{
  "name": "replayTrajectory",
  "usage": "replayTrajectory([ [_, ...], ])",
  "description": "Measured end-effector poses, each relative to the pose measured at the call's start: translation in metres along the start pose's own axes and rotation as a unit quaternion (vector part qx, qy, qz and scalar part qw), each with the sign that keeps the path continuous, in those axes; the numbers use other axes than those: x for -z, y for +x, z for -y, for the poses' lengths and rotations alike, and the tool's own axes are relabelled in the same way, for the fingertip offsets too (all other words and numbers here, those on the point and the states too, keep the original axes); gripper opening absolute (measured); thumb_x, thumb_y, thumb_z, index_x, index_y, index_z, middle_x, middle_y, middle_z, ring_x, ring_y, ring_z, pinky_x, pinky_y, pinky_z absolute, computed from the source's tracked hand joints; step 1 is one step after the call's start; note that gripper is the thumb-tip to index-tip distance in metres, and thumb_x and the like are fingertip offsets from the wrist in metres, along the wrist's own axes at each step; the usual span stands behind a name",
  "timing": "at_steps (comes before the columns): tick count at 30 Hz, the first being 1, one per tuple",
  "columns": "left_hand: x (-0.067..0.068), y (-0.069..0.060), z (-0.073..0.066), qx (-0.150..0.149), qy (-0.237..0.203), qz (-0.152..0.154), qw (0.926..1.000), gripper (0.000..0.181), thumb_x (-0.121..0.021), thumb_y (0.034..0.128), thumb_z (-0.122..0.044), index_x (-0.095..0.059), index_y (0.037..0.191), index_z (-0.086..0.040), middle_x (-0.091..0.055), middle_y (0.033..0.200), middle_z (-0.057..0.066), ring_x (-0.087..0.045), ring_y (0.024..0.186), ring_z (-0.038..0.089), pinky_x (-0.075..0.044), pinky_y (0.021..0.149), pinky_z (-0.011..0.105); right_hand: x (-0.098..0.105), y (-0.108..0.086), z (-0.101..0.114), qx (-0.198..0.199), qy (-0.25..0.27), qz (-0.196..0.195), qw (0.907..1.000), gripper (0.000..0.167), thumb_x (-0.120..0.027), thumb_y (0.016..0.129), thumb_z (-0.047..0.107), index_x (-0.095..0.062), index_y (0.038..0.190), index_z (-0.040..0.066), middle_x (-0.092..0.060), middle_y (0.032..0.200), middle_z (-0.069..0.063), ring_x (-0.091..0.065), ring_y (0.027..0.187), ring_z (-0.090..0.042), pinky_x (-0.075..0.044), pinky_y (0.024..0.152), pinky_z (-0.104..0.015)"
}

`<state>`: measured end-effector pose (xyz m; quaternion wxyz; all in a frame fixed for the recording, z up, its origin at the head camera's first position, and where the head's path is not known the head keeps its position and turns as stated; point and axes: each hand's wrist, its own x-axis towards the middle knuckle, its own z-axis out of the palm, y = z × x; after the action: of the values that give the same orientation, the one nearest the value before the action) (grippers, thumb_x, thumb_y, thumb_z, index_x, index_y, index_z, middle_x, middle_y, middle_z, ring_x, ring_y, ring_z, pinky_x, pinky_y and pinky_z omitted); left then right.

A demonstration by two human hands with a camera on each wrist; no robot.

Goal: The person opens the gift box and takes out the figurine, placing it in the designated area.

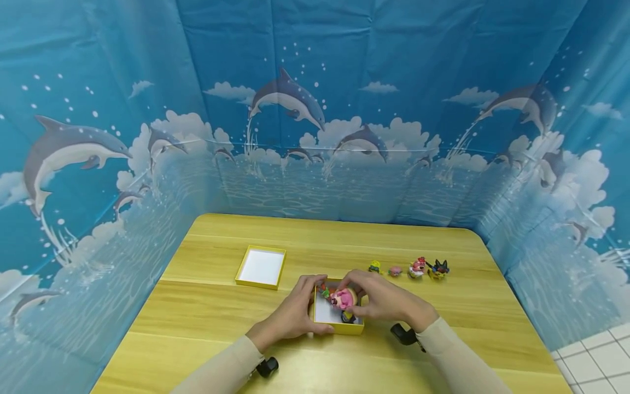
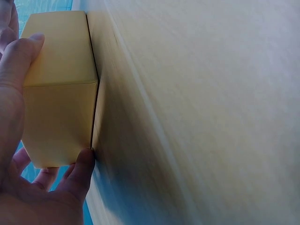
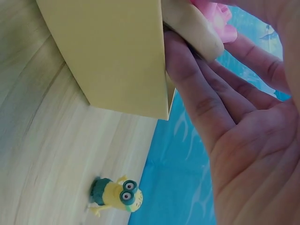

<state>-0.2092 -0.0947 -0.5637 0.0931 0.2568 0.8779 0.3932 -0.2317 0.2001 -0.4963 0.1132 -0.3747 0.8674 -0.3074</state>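
Note:
A yellow box (image 1: pixel 348 329) with a white inside stands on the table, holding several small figures. The left hand (image 1: pixel 293 312) grips its left side, with the thumb on the near wall; in the left wrist view this hand (image 2: pixel 28 140) spans the box (image 2: pixel 61 117). Over the box's right part, the right hand (image 1: pixel 381 297) holds a pink figure (image 1: pixel 344 299) between thumb and fingers. The right wrist view shows the right hand (image 3: pixel 253 117) with its fingers under the figure's pale base (image 3: pixel 199 33), beside the box wall (image 3: pixel 108 56).
A yellow lid or tray (image 1: pixel 261 266) with a white inside lies at the back left. At the back right stand a yellow figure (image 1: pixel 374 267), also in the right wrist view (image 3: pixel 117 193), a small pink piece (image 1: pixel 395 271), a pink-and-white figure (image 1: pixel 416 267) and a dark-eared figure (image 1: pixel 438 269).

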Motion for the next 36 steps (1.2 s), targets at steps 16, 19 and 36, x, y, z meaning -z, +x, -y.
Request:
replayTrajectory([
  [16,-0.003,0.002,0.004,-0.002,-0.005,-0.006,1.0000,0.124,-0.101,0.0880,-0.061,-0.029,0.183,-0.027,-0.042,0.176,0.010,-0.056,0.158,0.029,-0.053,0.132,0.054,0.000,-0.012,-0.005,0.002,0.003,-0.032,0.9995,0.042,-0.093,0.104,0.024,-0.065,0.134,0.016,-0.073,0.133,-0.004,-0.078,0.111,-0.015,-0.071,0.096,-0.040],
  [19,-0.003,0.002,0.003,-0.008,-0.005,-0.008,0.9999,0.124,-0.101,0.0884,-0.060,-0.029,0.183,-0.026,-0.042,0.176,0.011,-0.057,0.157,0.030,-0.054,0.131,0.055,0.000,-0.012,-0.006,0.006,0.001,-0.038,0.9993,0.041,-0.094,0.103,0.023,-0.063,0.130,0.018,-0.074,0.137,-0.006,-0.078,0.111,-0.015,-0.071,0.094,-0.038],
  [36,-0.002,0.001,0.004,-0.003,-0.015,-0.004,0.9999,0.124,-0.102,0.0882,-0.058,-0.029,0.183,-0.027,-0.041,0.176,0.010,-0.055,0.159,0.029,-0.053,0.130,0.056,-0.001,-0.016,-0.007,0.018,0.001,-0.063,0.9979,0.041,-0.095,0.102,0.031,-0.059,0.118,0.022,-0.077,0.151,-0.013,-0.070,0.095,-0.004,-0.069,0.088,-0.036],
])
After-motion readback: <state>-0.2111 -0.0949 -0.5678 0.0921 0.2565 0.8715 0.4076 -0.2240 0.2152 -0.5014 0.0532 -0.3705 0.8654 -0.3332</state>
